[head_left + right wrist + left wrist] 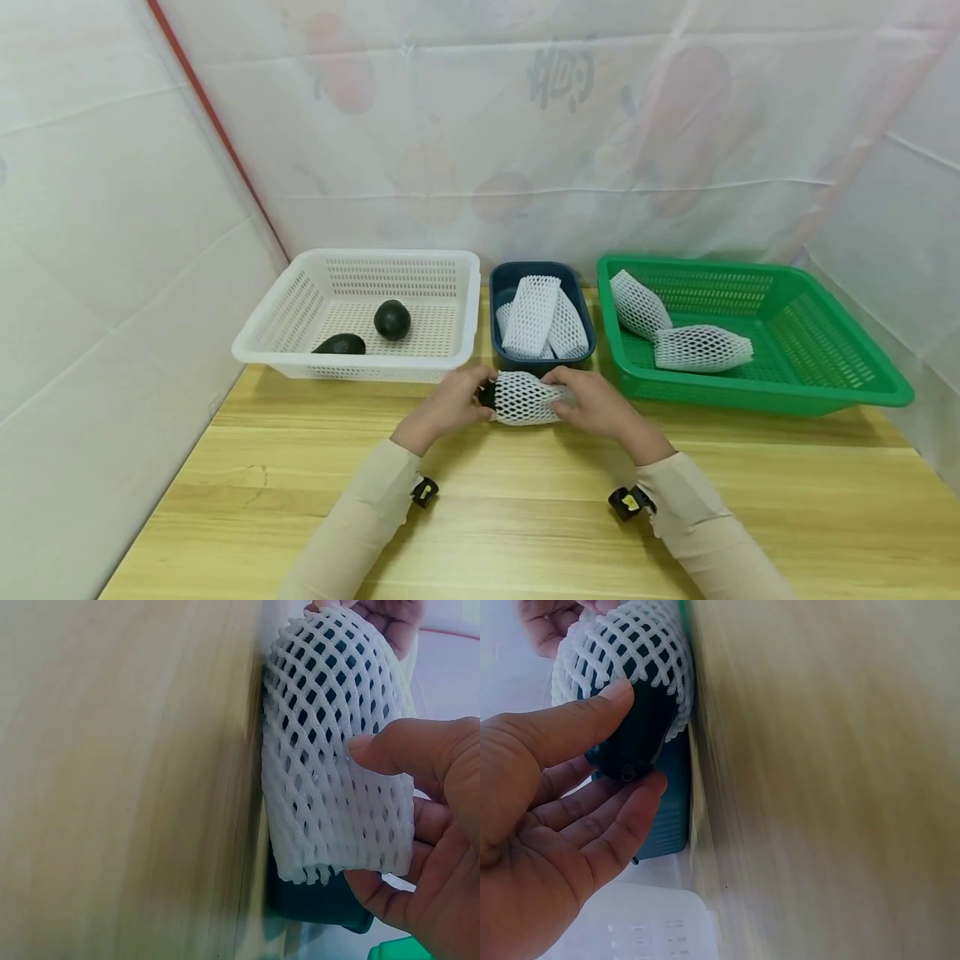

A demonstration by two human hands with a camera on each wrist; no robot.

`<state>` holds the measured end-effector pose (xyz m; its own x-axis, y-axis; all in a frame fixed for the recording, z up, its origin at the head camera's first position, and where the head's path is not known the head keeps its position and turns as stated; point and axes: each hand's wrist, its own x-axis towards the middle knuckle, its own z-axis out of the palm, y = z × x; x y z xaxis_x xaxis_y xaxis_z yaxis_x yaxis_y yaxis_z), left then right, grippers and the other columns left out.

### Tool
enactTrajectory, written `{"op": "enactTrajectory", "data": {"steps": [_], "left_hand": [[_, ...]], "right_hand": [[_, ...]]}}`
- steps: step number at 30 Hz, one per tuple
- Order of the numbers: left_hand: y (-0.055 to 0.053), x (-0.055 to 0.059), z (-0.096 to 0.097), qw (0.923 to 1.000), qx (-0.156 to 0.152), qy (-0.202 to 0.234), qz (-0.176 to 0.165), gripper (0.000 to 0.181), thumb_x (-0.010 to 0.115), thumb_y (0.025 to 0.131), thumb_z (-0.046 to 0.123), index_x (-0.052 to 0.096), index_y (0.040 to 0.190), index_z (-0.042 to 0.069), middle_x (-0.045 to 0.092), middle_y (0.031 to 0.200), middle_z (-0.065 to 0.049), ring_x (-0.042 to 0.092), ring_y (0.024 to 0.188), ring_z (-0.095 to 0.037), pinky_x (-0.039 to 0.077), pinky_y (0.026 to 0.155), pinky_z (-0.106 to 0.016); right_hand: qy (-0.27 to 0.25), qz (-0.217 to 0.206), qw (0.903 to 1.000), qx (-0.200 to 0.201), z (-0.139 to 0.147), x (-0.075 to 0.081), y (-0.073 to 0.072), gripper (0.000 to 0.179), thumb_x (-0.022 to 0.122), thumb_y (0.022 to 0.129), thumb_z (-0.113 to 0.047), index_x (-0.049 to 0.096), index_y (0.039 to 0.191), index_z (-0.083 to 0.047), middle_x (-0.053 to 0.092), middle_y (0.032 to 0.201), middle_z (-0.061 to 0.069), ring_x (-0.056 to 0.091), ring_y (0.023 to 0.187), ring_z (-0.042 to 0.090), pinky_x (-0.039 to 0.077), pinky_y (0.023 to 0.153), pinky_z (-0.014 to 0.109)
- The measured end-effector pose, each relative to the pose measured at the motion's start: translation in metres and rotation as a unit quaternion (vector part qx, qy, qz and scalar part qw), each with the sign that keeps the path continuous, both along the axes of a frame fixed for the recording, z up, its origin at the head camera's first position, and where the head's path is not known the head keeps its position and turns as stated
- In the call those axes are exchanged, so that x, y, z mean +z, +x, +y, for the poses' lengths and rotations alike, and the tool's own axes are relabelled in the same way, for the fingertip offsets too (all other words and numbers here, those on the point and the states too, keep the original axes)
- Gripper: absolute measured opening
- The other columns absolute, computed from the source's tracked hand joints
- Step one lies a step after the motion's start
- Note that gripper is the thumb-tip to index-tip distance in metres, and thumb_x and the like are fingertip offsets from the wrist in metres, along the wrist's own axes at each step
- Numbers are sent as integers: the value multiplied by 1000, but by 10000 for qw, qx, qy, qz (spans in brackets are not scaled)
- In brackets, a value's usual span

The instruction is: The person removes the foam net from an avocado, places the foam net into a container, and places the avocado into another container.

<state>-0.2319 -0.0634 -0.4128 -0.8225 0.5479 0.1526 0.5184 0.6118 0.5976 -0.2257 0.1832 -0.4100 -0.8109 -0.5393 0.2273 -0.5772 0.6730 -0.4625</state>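
Between the two hands is a dark avocado [634,739], mostly covered by a white foam net sleeve [522,398]. Its stem end sticks out bare on the left. My left hand [454,402] holds that bare end, thumb on top by the net's edge and fingers beneath, as the left wrist view shows. My right hand [594,403] pinches the sleeve near its other end, thumb on the mesh and fingers behind. In the right wrist view the sleeve's far part [341,840] looks flat past the fruit.
A white basket [352,372] at the left holds two avocados [392,320]. Behind the hands, a dark blue bin [497,275] contains several foam net sleeves [531,317]. The green basket [765,396] at the right has two net-covered pieces [702,348] in it. All stand on a wooden table [517,533].
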Motion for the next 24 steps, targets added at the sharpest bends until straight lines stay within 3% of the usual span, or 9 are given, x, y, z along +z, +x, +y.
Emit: {"op": "enactTrajectory", "data": {"steps": [10,19,24], "left_hand": [[2,1,-1,9996,-181,166,103,44,79,72,5,58,110,-1,61,103,-11,61,86,-21,49,73,-25],[2,1,-1,9990,-306,249,222,41,79,73,5,58,107,-1,62,101,-12,61,83,-20,49,70,-25],[2,2,-2,9989,-324,311,153,42,78,73,5,58,109,-2,62,102,-12,61,84,-21,49,70,-23]], "right_hand": [[98,170,9994,-288,2,5,3,24,70,79,-6,65,102,-9,66,96,3,60,82,20,48,73,41],[37,327,9992,-220,4,5,4,22,70,79,-4,66,101,-10,67,93,2,60,78,19,48,70,40],[-158,659,9977,-67,6,4,4,22,71,78,-3,65,98,-9,67,91,2,61,77,21,49,68,41]]}}
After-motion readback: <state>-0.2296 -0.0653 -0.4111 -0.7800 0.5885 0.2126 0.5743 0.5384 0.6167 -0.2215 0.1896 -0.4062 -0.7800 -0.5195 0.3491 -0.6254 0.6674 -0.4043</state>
